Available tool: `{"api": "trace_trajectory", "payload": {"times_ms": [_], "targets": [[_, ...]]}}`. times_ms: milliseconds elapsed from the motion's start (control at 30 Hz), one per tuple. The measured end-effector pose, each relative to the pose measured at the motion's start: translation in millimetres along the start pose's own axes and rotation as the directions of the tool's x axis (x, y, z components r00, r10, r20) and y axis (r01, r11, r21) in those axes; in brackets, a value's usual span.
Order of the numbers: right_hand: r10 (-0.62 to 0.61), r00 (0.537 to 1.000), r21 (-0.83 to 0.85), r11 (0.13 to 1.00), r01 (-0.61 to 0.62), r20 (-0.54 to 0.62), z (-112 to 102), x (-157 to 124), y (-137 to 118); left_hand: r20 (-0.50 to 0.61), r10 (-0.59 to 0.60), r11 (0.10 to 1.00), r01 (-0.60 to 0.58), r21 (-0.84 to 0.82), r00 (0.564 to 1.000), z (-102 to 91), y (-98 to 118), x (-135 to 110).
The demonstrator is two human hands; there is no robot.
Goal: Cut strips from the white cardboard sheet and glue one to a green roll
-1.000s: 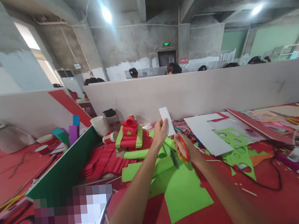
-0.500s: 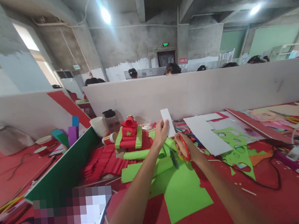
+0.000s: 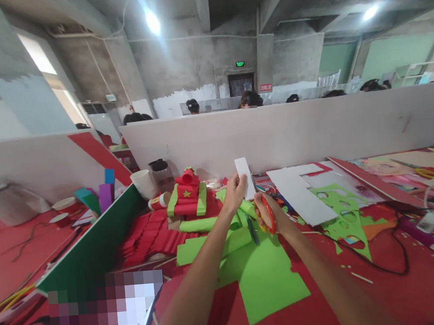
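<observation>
A: Change since one second back: the white paper strip [image 3: 243,172] sits slightly further right and a touch lower. Otherwise both hands have barely moved.

B: Noted. Strip appearance?

A: A narrow, plain white rectangle, upright with a slight lean. It is raised above the tabletop [image 3: 361,276], in front of the pale divider wall [image 3: 312,130]. Its lower end is hidden in the fingers.

B: Hands?

A: The left hand [image 3: 234,192] is stretched forward, its grip pinched shut on the strip's lower end. The right hand [image 3: 277,219] is just beside it, grip closed through the red handles of the scissors [image 3: 268,212]. The blades point up along the strip's right edge; how far apart they stand cannot be told. A green sheet [image 3: 265,274] lies below both forearms.
</observation>
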State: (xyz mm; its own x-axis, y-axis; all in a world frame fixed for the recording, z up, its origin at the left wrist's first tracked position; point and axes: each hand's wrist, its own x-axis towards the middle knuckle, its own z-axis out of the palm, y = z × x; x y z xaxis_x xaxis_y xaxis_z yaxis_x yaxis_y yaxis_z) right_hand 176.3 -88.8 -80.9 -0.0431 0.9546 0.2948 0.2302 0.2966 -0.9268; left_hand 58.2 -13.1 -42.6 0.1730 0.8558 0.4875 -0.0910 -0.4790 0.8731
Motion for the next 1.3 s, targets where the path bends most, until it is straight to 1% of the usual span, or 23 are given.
{"api": "trace_trajectory", "payload": {"times_ms": [100,367,500,600,733,900,1033,1167,1300], "targets": [[0.003,1.0,-0.013,1.0,-0.004,-0.011,0.3,0.4,0.4,-0.011,-0.014,1.0,0.014,-0.008,1.0,0.5,-1.8,0.4],[-0.012,1.0,-0.03,0.999,0.012,0.004,-4.4,-2.2,-5.9,0.016,-0.025,1.0,0.026,-0.016,1.0,2.7,-0.6,-1.6],[0.008,1.0,-0.014,1.0,-0.008,-0.006,-3.3,-1.4,-3.2,-0.001,-0.033,0.999,0.033,-0.003,0.999,3.9,-1.5,-1.8],[0.013,1.0,-0.038,0.999,-0.014,-0.02,-2.3,0.0,-0.2,-0.013,-0.036,0.999,0.036,-0.011,0.999,4.3,-1.1,-2.3],[0.005,1.0,-0.04,0.999,-0.005,-0.009,-3.4,-0.2,-1.2,0.013,-0.029,1.0,0.029,-0.001,0.999,3.7,0.8,-3.7],[0.012,0.999,0.029,0.999,-0.013,0.033,-5.7,-1.5,-6.4,0.049,-0.034,0.999,0.034,0.013,0.998,3.6,0.2,-4.1],[0.026,1.0,0.04,0.999,-0.026,0.006,-5.2,0.0,-4.9,0.041,-0.035,0.999,0.035,0.001,0.999,5.2,-2.2,-3.1],[0.027,1.0,0.002,1.0,-0.027,-0.008,-5.4,1.1,-2.3,0.02,-0.041,0.999,0.041,-0.002,0.999,6.0,-2.0,-2.6],[0.034,0.999,0.01,0.999,-0.034,0.01,-8.2,1.3,-2.9,0.051,-0.04,0.999,0.04,-0.004,0.998,5.5,0.7,-3.1]]}}
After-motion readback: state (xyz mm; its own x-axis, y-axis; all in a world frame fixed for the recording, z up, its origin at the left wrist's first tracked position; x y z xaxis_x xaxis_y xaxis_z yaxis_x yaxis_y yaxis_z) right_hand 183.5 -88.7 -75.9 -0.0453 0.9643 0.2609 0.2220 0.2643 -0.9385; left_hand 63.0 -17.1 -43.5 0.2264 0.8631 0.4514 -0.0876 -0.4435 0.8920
